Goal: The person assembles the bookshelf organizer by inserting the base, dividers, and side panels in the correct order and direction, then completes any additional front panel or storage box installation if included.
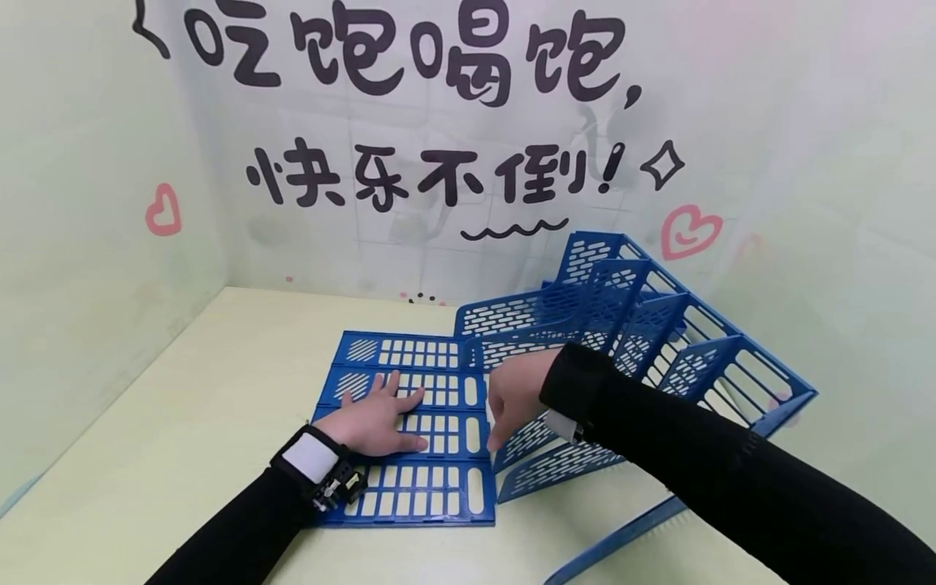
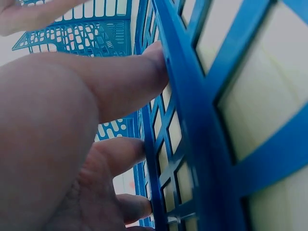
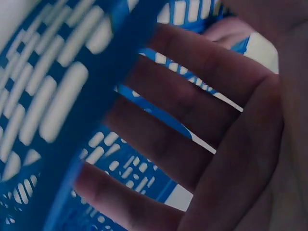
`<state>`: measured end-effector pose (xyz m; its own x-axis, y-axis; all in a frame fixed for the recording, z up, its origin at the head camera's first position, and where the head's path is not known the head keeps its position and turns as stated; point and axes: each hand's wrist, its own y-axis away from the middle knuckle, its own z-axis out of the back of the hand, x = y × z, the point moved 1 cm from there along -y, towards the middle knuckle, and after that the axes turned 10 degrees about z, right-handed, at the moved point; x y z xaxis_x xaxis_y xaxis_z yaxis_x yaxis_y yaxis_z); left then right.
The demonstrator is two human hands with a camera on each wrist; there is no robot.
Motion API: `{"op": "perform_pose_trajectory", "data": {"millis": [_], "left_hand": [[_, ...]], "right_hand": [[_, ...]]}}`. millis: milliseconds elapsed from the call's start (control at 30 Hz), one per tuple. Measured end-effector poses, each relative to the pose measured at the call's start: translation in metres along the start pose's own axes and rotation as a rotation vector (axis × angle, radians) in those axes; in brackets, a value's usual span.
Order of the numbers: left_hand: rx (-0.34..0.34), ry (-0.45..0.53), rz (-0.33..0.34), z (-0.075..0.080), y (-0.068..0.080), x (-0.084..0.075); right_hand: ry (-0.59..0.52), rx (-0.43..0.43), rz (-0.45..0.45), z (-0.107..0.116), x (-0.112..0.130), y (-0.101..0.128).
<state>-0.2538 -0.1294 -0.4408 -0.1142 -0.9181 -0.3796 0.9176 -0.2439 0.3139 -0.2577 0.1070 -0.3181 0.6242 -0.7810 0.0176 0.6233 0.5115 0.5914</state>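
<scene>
Surface (image 1: pixel 183 422): pale yellow-green, walled at the back and both sides by a light backdrop with black lettering and pink hearts.
Blue file rack (image 1: pixel 658 341): the largest piece, at about 2 o'clock from the hands; its slotted dividers stand tilted in a row and its near end reaches down to the right hand.
Flat grid panel (image 1: pixel 417 487): blue slotted plastic in four rows, lying flat on the surface at centre, its right edge just beside the rack's lower dividers.
Loose blue strip (image 1: pixel 621 540): lies at 5 o'clock from the panel, along the bottom edge of the head view.
Right hand (image 1: pixel 515 398): at the panel's 3 o'clock edge, fingers (image 3: pixel 192 103) straight and spread, pointing down at the seam between panel and rack; they curl round nothing. The right wrist view shows a blue slotted wall close before them.
Left hand (image 1: pixel 376 422): palm down on the panel's middle rows, fingers (image 2: pixel 125 86) stretched out flat and pressing the grid.
Wrist band (image 1: pixel 310 459): a white patch on a black strap at the left wrist.
</scene>
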Motion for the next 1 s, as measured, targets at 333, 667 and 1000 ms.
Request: {"op": "perform_pose_trajectory", "data": {"millis": [333, 667, 1000], "left_hand": [[-0.013, -0.018, 0.009, -0.016, -0.022, 0.020], [-0.002, 0.013, 0.018, -0.001, 0.001, 0.001], [-0.003, 0.031, -0.001, 0.005, 0.010, -0.006]], "right_hand": [[0.076, -0.055, 0.200, 0.001, 0.014, 0.013], [0.196, -0.273, 0.091, 0.003, 0.014, -0.013], [0.308, -0.350, 0.045, 0.001, 0.010, -0.027]]}}
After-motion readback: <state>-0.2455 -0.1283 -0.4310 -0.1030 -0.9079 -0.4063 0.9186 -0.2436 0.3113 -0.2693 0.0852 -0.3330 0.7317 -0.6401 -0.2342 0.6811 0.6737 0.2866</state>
